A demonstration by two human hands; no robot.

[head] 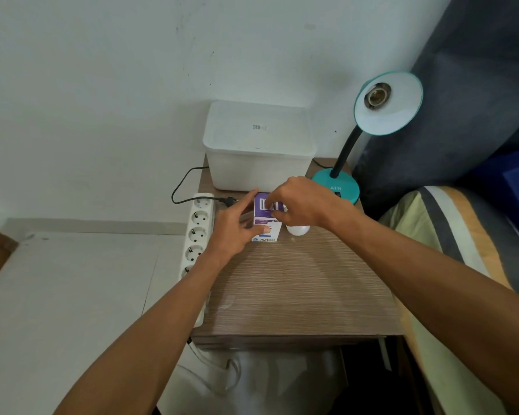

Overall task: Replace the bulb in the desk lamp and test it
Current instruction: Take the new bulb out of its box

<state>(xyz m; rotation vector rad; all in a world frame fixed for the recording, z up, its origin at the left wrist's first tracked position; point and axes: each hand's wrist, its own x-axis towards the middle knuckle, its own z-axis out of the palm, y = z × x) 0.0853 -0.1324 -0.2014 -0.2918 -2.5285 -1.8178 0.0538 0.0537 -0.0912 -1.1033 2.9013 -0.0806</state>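
A small purple-and-white cardboard bulb box (267, 218) stands near the back middle of the wood-grain desk (297, 289), with a barcode on its upper face and upside-down lettering along its near edge. Both hands are on it. The left hand (234, 229) lies against its left side with the fingers stretched out and loosely together, the thumb across the box's front face. The right hand (300, 205) comes over the top from the right, its fingertips curled down onto the barcode face and the flap edge; whether they pinch a flap or only press on it is hard to make out, since the knuckles cover that spot.

Just right of the box, a white rounded light bulb (297, 230) lies on the desk, mostly hidden beneath the right hand; only its lower dome shows.

Behind the right hand stands a teal desk lamp (339, 187) with a black gooseneck; part of its round base is covered by the hand. Its shade (390, 106) faces the camera, showing a bare metal socket (377, 95) with no bulb in it.

A white lidded plastic tub (258, 145) sits at the back of the desk. A black plug (228, 201) lies loose beside a white power strip (197, 235) along the left edge, whose near end is hidden by the left forearm.
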